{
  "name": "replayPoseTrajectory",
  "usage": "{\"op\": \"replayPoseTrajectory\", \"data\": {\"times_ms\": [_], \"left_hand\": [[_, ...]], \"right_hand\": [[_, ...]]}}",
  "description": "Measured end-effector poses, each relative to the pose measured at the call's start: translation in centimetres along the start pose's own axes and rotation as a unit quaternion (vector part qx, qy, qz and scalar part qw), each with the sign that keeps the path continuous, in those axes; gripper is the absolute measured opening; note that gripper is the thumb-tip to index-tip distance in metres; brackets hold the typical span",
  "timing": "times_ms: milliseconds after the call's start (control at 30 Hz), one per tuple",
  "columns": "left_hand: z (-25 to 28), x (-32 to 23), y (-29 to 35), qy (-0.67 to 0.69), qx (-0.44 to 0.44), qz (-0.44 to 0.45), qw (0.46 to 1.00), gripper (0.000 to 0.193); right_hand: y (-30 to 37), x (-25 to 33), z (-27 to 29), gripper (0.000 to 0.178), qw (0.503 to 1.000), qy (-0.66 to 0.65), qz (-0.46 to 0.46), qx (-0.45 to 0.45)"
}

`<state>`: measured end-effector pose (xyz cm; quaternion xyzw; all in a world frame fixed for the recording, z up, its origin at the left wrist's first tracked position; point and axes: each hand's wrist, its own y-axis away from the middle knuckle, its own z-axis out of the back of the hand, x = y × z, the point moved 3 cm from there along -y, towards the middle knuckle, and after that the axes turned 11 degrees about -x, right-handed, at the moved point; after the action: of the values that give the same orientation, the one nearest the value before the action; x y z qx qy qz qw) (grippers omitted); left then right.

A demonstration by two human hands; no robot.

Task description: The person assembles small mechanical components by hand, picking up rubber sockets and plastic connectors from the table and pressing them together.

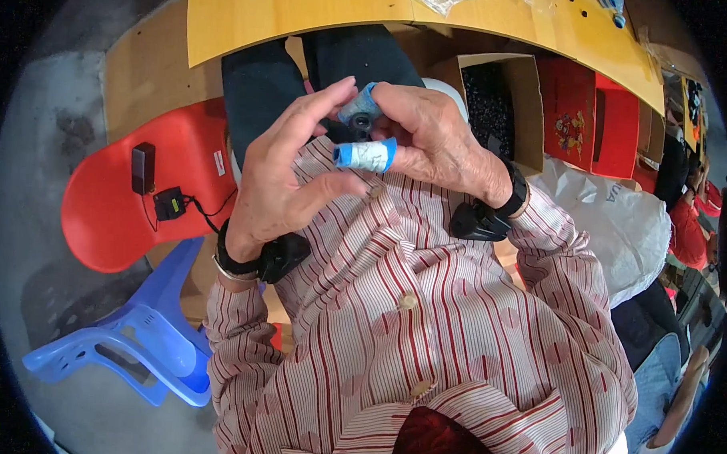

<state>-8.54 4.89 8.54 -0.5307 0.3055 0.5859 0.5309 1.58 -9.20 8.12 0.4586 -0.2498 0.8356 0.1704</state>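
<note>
Over my lap, my right hand (443, 138) pinches a small black part (360, 124) with a round opening. A blue wrap (360, 105) covers one of its fingertips, and a blue and white wrap (368, 154) covers another digit. My left hand (290, 164) is beside it with thumb and fingers apart, curved around the part from the left. Whether the left fingertips touch the part, I cannot tell. Both wrists carry black straps with black devices.
A yellow table (307, 13) is ahead, its edge above my knees. To the right stand an open carton (532, 113) of small dark pieces, a red box (572, 114) and a white sack (612, 220). A red chair (108, 210) and blue plastic stool (159, 340) are at left.
</note>
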Motion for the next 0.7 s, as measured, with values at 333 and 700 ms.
{"op": "replayPoseTrajectory", "data": {"times_ms": [333,700], "left_hand": [[-0.6,-0.6,-0.1,-0.061,-0.006,-0.09,0.994,0.065],[-0.7,-0.8,0.1,-0.031,-0.034,-0.113,0.993,0.055]], "right_hand": [[0.1,0.4,-0.2,0.035,0.999,-0.032,0.017,-0.035],[0.3,0.5,-0.5,0.035,0.995,-0.077,0.008,-0.062]]}}
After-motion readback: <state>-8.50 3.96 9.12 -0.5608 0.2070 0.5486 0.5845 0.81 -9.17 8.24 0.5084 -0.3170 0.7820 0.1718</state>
